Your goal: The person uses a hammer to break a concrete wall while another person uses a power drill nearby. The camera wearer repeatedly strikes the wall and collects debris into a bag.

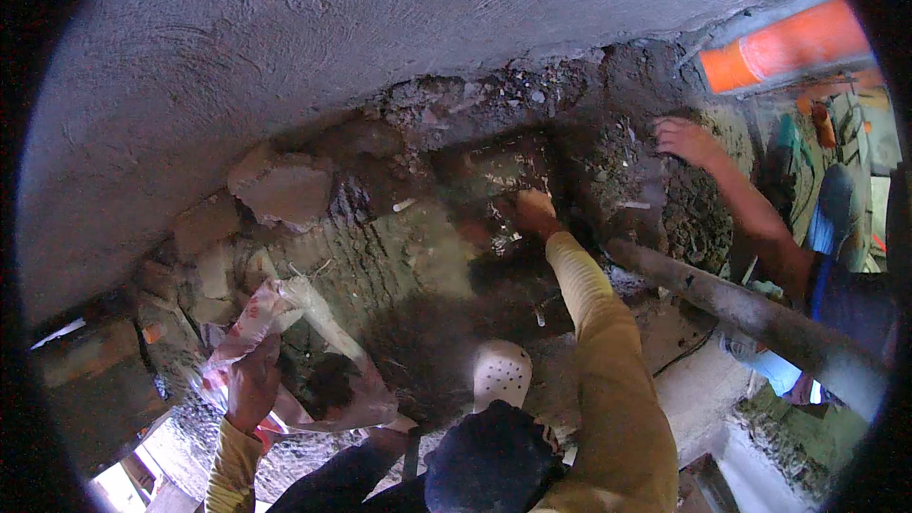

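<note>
On the left, my left hand (pixel 253 381) grips the rim of a pale plastic sack (pixel 335 324) with red print. The sack's mouth gapes upward, with dark material inside. My right hand (pixel 536 210), in a yellow sleeve, reaches down into a dark, muddy pit (pixel 491 157) at the foot of the wall. Its fingers are blurred and partly hidden in shadow, so I cannot tell whether they hold anything. Pale bits lie beside that hand. Below the pit is a light perforated clog (pixel 502 374), close to a dark-clothed knee (pixel 491 459).
A rough plastered wall (pixel 285 35) spans the top. Broken concrete chunks (pixel 281 189) lie at left. An orange pipe (pixel 784 46) sticks out at upper right. A grey pipe (pixel 734 306) slants across the right. Another person's bare arm (pixel 748 192) rests its hand on the dirt.
</note>
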The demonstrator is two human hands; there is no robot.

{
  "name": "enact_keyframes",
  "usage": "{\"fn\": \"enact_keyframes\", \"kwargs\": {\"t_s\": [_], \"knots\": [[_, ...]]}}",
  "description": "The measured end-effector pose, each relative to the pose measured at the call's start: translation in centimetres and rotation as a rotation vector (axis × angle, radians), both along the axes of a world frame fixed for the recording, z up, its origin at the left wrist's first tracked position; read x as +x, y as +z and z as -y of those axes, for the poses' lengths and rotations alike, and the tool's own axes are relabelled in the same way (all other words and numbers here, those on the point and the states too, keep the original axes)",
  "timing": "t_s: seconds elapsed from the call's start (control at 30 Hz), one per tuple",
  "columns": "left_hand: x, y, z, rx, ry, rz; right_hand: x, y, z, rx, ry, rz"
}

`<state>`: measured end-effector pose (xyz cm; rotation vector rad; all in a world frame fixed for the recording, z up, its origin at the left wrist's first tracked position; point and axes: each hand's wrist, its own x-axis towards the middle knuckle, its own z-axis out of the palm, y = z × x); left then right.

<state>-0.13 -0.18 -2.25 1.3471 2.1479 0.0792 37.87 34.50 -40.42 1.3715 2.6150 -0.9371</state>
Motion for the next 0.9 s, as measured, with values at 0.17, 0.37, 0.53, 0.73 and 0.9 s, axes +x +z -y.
{"fn": "enact_keyframes", "kwargs": {"t_s": [0.17,0.37,0.53,0.73,0.9], "knots": [[0.0,-1.2,-0.8,0.045,-0.072,0.065,-1.2,-1.0,-0.9,0.045,0.015,0.201],[-1.1,-1.2,0.7,-0.019,-0.101,0.026,-1.4,-2.1,1.4,0.023,-0.119,0.105],[-1.0,-2.7,-0.1,0.125,-0.138,0.121,2.5,-6.4,1.3,0.243,-0.184,-0.006],[-0.8,-0.8,0.4,-0.063,-0.092,0.07,-1.7,-4.0,1.2,0.118,-0.058,0.186],[-0.7,-0.8,0.3,0.054,-0.161,0.05,-0.9,-2.5,-0.2,-0.111,-0.095,0.095]]}}
